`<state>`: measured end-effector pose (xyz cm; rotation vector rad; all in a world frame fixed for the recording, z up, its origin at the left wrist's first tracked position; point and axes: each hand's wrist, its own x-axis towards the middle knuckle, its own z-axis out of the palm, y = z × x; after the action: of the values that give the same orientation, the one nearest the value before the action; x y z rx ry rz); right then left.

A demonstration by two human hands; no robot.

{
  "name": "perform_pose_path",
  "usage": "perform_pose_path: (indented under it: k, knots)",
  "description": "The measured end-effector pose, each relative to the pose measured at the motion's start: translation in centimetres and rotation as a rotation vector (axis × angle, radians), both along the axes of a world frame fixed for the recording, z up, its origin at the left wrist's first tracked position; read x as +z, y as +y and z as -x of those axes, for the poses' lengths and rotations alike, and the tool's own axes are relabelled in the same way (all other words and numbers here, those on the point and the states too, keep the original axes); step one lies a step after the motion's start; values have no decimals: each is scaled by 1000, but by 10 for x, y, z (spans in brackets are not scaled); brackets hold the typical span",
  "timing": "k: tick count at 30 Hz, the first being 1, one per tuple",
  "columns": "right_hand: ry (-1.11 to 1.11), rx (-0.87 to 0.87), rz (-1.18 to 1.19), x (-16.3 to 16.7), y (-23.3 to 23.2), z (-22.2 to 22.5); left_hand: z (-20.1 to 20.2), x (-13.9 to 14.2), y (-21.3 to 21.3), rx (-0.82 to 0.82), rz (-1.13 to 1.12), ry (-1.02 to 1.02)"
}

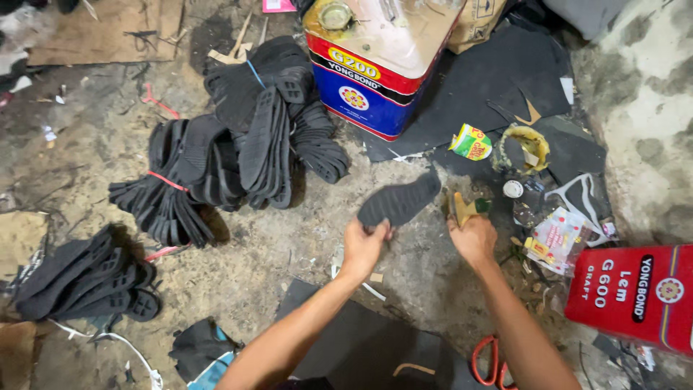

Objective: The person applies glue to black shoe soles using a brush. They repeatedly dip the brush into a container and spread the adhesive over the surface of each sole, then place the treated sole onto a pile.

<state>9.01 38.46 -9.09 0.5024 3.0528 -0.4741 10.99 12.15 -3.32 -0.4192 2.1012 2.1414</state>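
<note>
My left hand [363, 244] grips a black rubber shoe sole [399, 201] by its near end and holds it out over the concrete floor. My right hand [473, 238] is closed on a glue-smeared brush [463, 209] with a yellowish handle, raised just right of the sole. The brush tip is close to the sole's right edge; whether it touches I cannot tell. A small yellow-crusted glue pot [525, 148] sits on a black sheet beyond my right hand.
Piles of black soles [253, 144] lie to the left, some tied with red bands, and another stack [86, 278] at far left. A large red, blue and cream tin [375, 61] stands at the back. A red tin [635, 296] and red-handled scissors [491, 361] are at right.
</note>
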Motion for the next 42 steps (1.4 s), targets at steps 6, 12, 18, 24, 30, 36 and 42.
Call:
perform_pose_path:
  k: [6, 12, 18, 24, 30, 36, 42]
  knots:
    - [-35, -33, 125, 13, -10, 3, -65, -35, -31, -220, 212, -170]
    - [112, 318, 806, 16, -96, -32, -86, -59, -38, -660, 1184, 270]
    - [32, 526, 344, 20, -70, 49, -89, -96, -37, -894, 1371, 292]
    - [221, 420, 108, 24, -81, 69, -84, -97, -37, -861, 1320, 287]
    - [77, 945, 374, 20, -100, 33, -77, -84, -35, -945, 1362, 228]
    - [233, 389, 21, 31, -43, 102, -76, -90, -37, -896, 1298, 283]
    - [-121, 917, 420, 8, -97, 30, -70, -99, -29, -902, 1353, 262]
